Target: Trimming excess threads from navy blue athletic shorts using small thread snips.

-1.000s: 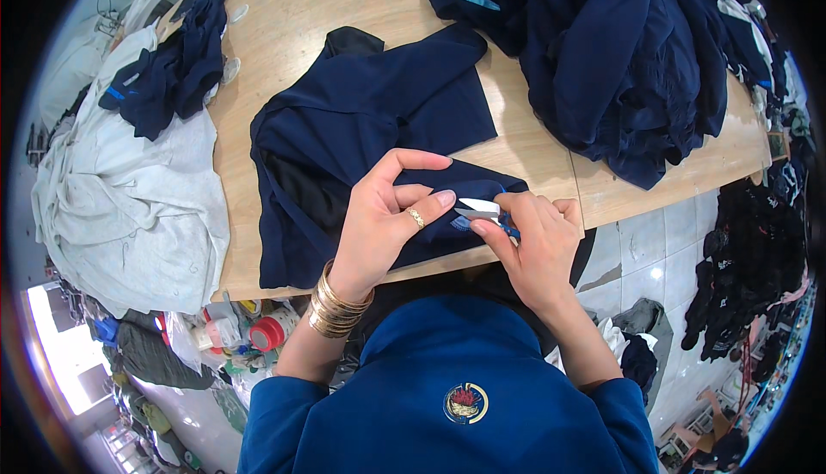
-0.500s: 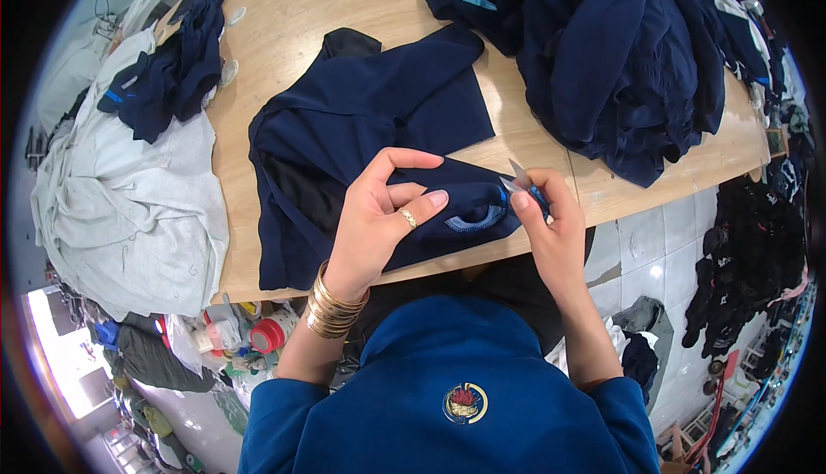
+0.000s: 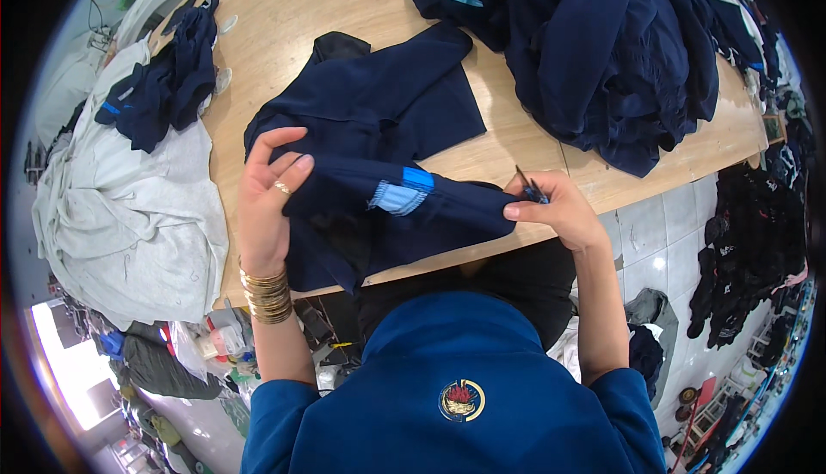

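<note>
A navy garment [image 3: 370, 87] lies spread on the table, its near part stretched between my hands. My left hand [image 3: 267, 194], with a ring and several gold-coloured bangles, grips the left end of that part. At the other end, my right hand [image 3: 559, 207] pinches the cloth between thumb and fingers. Small thread snips [image 3: 535, 192] are also tucked in my right hand, dark blades pointing up and away. On the stretched cloth, a light blue patch [image 3: 397, 198] and a brighter blue tab [image 3: 418, 179] face up.
A large heap of navy garments [image 3: 611, 61] covers the table's far right. Pale grey cloth [image 3: 129, 207] drapes over the left edge, with a small navy piece [image 3: 176, 78] on it. Black clothes [image 3: 744, 255] lie on the tiled floor at right.
My hands have moved apart, the left going left, and the cloth between them is now stretched. The blue patch and tab have come into full view. The snips have turned back in my right hand.
</note>
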Demonstrator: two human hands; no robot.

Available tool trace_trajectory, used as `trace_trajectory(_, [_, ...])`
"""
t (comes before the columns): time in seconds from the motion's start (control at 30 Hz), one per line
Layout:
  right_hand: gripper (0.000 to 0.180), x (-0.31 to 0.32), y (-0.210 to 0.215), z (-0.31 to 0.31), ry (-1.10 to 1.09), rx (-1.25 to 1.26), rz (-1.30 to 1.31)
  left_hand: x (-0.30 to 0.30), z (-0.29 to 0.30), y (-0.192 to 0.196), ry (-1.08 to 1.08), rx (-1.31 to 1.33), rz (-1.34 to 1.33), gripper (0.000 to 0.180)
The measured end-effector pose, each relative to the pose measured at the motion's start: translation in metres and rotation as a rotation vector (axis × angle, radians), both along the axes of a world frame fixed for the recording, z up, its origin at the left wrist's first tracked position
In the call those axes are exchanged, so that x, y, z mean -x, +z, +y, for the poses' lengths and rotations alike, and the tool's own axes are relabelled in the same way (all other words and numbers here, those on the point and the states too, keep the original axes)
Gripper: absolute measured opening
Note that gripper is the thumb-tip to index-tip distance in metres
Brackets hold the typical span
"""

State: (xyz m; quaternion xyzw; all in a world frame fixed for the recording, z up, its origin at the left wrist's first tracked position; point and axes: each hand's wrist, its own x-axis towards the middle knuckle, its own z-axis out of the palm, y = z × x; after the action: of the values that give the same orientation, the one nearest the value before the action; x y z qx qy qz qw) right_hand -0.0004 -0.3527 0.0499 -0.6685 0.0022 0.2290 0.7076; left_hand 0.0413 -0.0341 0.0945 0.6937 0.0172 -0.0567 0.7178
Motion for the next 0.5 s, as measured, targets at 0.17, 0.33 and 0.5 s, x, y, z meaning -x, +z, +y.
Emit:
trace_trajectory(0.17, [0.016, 0.003, 0.008, -0.006, -0.028, -0.004, 0.029, 0.005, 0.013, -0.003, 0.003, -0.05, -0.016, 0.036])
trace_trajectory(0.33, [0.015, 0.006, 0.015, -0.002, -0.073, 0.012, 0.011, 0.01, 0.015, 0.0, 0.0, -0.057, -0.029, 0.037])
trace_trajectory(0.5, [0.016, 0.007, 0.017, -0.001, -0.098, 0.058, -0.002, 0.013, 0.016, 0.002, 0.009, -0.053, -0.036, 0.038])
